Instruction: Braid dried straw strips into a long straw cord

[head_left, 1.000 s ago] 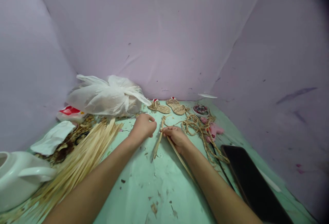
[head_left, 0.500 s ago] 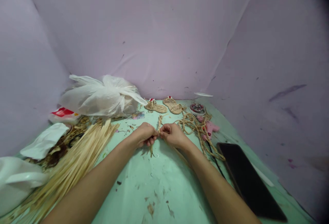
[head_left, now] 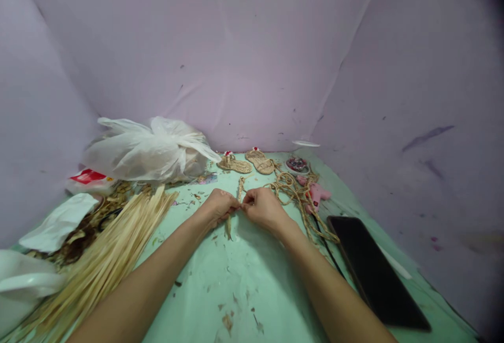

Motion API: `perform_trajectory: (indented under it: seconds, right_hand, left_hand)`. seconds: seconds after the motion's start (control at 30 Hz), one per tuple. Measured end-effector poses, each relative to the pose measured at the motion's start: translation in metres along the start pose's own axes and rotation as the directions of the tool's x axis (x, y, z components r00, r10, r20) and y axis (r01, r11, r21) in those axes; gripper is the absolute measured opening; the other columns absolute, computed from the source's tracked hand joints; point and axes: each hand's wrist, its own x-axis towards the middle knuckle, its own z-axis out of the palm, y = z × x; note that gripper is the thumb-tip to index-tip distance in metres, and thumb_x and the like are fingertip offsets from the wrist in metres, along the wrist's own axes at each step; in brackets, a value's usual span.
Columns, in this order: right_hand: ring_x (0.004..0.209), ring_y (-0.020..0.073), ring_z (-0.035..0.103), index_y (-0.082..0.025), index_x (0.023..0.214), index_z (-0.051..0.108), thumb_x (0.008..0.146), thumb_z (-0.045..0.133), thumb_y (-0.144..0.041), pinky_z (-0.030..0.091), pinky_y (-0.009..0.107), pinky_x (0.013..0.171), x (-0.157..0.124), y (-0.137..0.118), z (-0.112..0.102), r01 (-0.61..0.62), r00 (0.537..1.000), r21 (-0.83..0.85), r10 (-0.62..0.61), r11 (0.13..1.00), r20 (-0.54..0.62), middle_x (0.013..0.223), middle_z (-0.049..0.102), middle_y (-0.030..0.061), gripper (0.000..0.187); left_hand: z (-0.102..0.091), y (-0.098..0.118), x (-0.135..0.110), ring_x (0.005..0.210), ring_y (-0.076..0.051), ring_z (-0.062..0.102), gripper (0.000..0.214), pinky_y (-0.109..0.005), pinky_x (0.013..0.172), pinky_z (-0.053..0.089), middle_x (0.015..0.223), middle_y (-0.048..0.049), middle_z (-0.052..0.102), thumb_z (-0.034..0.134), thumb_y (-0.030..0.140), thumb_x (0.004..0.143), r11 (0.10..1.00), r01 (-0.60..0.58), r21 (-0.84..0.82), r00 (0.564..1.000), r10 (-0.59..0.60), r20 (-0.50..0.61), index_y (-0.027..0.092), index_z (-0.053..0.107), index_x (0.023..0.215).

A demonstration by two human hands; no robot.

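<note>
Pale straw, plaited into a short braid [head_left: 241,187], lies between the two hands, midway across the green surface [head_left: 208,295] and nearer its back edge than its front. The left hand [head_left: 221,206] has its fingers closed around the braid's lower end, with loose strands [head_left: 228,228] poking out beneath. The right hand [head_left: 262,206] pinches at the same spot, thumb and forefinger together, its fingertips touching the left's.

Beyond the braid, by the back edge, sit two small woven sandals [head_left: 260,162] with red-and-white trim. A knotted white plastic bag [head_left: 151,151] fills the back left corner; long straw strips [head_left: 108,248] run along the left side. Tangled rope [head_left: 289,185] and a black slab-like device [head_left: 376,272] lie towards the right edge.
</note>
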Motion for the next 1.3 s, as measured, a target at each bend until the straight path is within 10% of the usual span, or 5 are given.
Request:
perform_trajectory:
  seconds: [0.4, 0.6, 0.8, 1.0, 1.3]
  right_hand:
    - [0.069, 0.0201, 0.057, -0.015, 0.069, 0.067, 0.060, 0.059, -0.018, 0.034, 0.026, 0.059, -0.020, -0.047, 0.001, 0.032, 0.998, -0.323, -0.011, 0.946, 0.069, 0.069, 0.064, 0.0121, 0.012]
    - [0.061, 0.0161, 0.055, -0.016, 0.062, 0.063, 0.068, 0.054, -0.033, 0.035, 0.023, 0.053, -0.001, -0.018, -0.015, -0.085, 0.996, 0.070, 0.085, 0.994, 0.006, 0.060, 0.062, 0.0064, 0.020]
    - [0.048, 0.0091, 0.050, -0.013, 0.058, 0.053, 0.067, 0.047, -0.014, 0.039, 0.019, 0.048, 0.004, -0.015, -0.003, -0.479, 0.878, 0.639, 0.316, 0.602, 0.360, 0.055, 0.057, 0.0035, 0.011]
    - [0.032, 0.0028, 0.024, -0.012, 0.053, 0.054, 0.059, 0.048, -0.012, 0.015, 0.019, 0.034, 0.004, -0.011, 0.018, -0.448, 0.893, 0.598, 0.308, 0.665, 0.328, 0.043, 0.050, -0.0022, 0.009]
    - [0.032, 0.0025, 0.024, -0.011, 0.050, 0.057, 0.055, 0.052, -0.015, 0.016, 0.019, 0.035, 0.004, -0.008, 0.022, -0.399, 0.915, 0.622, 0.334, 0.673, 0.226, 0.039, 0.047, -0.0036, 0.008]
  left_hand:
    - [-0.005, -0.003, 0.002, 0.026, -0.003, 0.021, 0.018, -0.019, 0.031, 0.008, 0.031, 0.0072, 0.026, 0.047, 0.011, 0.049, 0.997, 0.048, -0.059, 0.999, -0.046, 0.028, 0.018, 0.031, 0.042]
    - [-0.018, -0.001, 0.004, 0.029, -0.001, 0.019, 0.019, -0.016, 0.032, 0.005, 0.036, 0.0092, 0.026, 0.056, 0.017, 0.051, 0.992, 0.087, -0.097, 0.975, -0.064, 0.213, 0.016, 0.037, 0.049]
    - [-0.019, -0.001, 0.004, 0.029, -0.001, 0.018, 0.023, -0.017, 0.032, 0.004, 0.037, 0.0092, 0.025, 0.057, 0.022, 0.052, 0.997, 0.060, -0.051, 0.966, -0.045, 0.255, 0.017, 0.035, 0.048]
    - [-0.018, -0.004, 0.006, 0.029, -0.002, 0.020, 0.010, -0.018, 0.033, 0.009, 0.035, 0.0079, 0.028, 0.053, 0.020, 0.052, 0.995, -0.010, 0.104, 0.973, -0.014, 0.229, 0.014, 0.046, 0.048]
    - [-0.024, 0.009, -0.004, 0.032, -0.006, 0.031, 0.013, -0.020, 0.036, 0.021, 0.040, 0.0001, 0.047, 0.056, 0.024, 0.056, 0.895, -0.051, 0.444, 0.998, 0.032, 0.050, 0.012, 0.055, 0.049]
